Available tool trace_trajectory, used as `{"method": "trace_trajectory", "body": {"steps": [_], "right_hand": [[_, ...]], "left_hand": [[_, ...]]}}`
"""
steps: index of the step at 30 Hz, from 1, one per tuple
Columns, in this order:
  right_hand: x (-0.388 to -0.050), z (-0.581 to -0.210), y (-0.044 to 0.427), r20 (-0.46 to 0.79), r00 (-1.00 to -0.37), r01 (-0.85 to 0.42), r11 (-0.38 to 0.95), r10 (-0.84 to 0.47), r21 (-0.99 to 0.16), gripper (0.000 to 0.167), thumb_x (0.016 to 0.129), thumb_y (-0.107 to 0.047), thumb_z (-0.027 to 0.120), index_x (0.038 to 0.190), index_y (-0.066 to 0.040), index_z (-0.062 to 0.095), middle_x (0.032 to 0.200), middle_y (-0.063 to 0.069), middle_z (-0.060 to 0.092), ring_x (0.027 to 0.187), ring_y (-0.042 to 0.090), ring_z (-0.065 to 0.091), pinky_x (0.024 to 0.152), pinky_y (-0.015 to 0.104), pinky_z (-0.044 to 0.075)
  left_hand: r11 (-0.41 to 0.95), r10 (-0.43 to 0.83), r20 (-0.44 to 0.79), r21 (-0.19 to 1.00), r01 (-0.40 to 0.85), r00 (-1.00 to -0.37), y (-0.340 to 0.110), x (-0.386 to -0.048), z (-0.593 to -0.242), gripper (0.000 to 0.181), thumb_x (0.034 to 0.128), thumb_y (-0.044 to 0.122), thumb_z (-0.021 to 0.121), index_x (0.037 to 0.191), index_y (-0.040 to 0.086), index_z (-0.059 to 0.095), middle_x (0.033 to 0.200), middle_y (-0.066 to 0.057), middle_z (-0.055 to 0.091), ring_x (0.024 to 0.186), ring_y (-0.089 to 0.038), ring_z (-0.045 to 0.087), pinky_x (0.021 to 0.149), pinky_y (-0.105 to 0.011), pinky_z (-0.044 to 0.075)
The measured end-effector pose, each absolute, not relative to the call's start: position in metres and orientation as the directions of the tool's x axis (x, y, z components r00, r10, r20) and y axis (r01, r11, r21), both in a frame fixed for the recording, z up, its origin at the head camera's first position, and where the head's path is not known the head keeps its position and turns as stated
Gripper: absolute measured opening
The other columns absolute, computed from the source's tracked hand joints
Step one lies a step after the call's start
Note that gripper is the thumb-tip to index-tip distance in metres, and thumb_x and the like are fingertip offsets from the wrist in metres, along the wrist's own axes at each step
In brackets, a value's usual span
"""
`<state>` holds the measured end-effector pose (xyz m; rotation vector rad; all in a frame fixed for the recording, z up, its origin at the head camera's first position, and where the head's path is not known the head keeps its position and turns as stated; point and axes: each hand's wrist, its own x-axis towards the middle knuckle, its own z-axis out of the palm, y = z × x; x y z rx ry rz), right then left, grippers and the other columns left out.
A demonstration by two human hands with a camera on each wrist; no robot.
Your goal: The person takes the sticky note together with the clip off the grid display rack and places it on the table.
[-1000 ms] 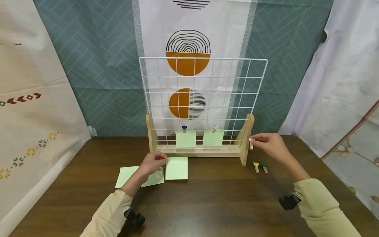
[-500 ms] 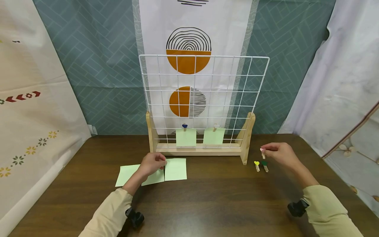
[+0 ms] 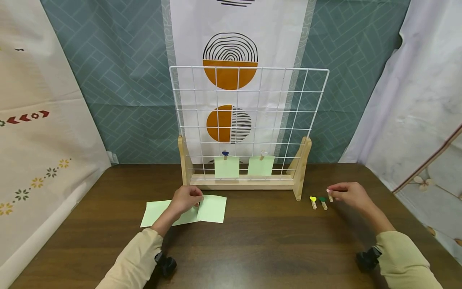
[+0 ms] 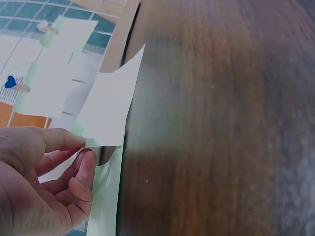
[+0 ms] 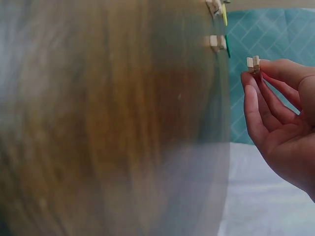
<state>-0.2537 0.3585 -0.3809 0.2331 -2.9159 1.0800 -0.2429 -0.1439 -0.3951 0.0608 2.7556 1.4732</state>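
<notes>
White wire grid: two pale-green square paper notes clipped, three unclipped notes before it (left hand pinches one); right hand pinches a wooden clip, seemingly pink-topped.

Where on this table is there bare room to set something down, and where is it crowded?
Widest: the table between the sleeves, back to the rack between the pinched sheet and yellow clip. Smaller: behind the loose sheets, left of the rack. Crowded: around the left hand at these sheets, and the right hand beside the green clip.
</notes>
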Motion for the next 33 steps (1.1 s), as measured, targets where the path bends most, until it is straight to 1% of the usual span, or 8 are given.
{"method": "trace_trajectory", "body": {"steps": [5,11,14,18,24,33], "right_hand": [[-0.254,-0.386,0.365,0.055,-0.989,-0.138,0.74,-0.136,-0.659,0.032,0.092,-0.013,0.065,0.108,0.014,0.065,0.099,0.024,0.068,0.074,0.021,0.067,0.064,0.028,0.052],[-0.254,-0.39,0.369,0.032,-0.988,-0.134,0.741,-0.15,-0.658,0.029,0.091,-0.011,0.067,0.105,0.014,0.066,0.094,0.019,0.07,0.07,0.015,0.064,0.059,0.027,0.051],[-0.254,-0.391,0.369,0.024,-0.987,-0.138,0.743,-0.162,-0.655,0.028,0.09,-0.011,0.067,0.104,0.013,0.067,0.093,0.018,0.07,0.07,0.014,0.063,0.059,0.027,0.052],[-0.255,-0.391,0.369,0.015,-0.983,-0.151,0.751,-0.184,-0.643,0.025,0.089,-0.009,0.068,0.102,0.013,0.067,0.094,0.019,0.069,0.072,0.014,0.062,0.061,0.026,0.053],[-0.256,-0.392,0.372,-0.014,-0.982,-0.134,0.75,-0.188,-0.648,0.024,0.089,-0.007,0.068,0.101,0.013,0.067,0.094,0.019,0.069,0.07,0.016,0.061,0.06,0.025,0.052],[-0.256,-0.394,0.371,-0.031,-0.981,-0.123,0.732,-0.192,-0.67,0.025,0.089,-0.008,0.069,0.101,0.013,0.067,0.095,0.02,0.068,0.075,0.019,0.063,0.063,0.027,0.054]], "left_hand": [[0.567,0.032,0.004,0.823,0.022,-0.999,-0.144,-0.241,-0.394,0.003,0.0861,0.0,0.065,0.084,-0.002,0.067,0.073,-0.004,0.062,0.059,-0.016,0.059,0.052,-0.028,0.042],[0.561,0.037,-0.002,0.828,0.019,-0.999,-0.145,-0.24,-0.394,0.003,0.086,0.0,0.065,0.084,-0.002,0.067,0.072,-0.004,0.059,0.057,-0.017,0.058,0.051,-0.028,0.042],[0.565,0.04,0.003,0.825,0.025,-0.999,-0.145,-0.24,-0.396,0.003,0.0855,0.001,0.066,0.083,-0.002,0.067,0.071,-0.004,0.059,0.057,-0.016,0.057,0.051,-0.028,0.041],[0.58,0.039,0.014,0.814,0.034,-0.999,-0.146,-0.241,-0.399,0.003,0.0846,0.001,0.067,0.083,-0.001,0.068,0.07,-0.003,0.06,0.055,-0.015,0.057,0.051,-0.028,0.041],[0.596,0.037,0.023,0.802,0.04,-0.999,-0.145,-0.243,-0.402,0.003,0.0845,0.001,0.067,0.084,-0.002,0.069,0.07,-0.003,0.06,0.055,-0.015,0.057,0.05,-0.027,0.041],[0.617,0.031,0.038,0.785,0.049,-0.999,-0.144,-0.243,-0.403,0.004,0.0836,0.002,0.068,0.085,-0.002,0.069,0.069,-0.003,0.062,0.054,-0.014,0.058,0.05,-0.027,0.042]]}}
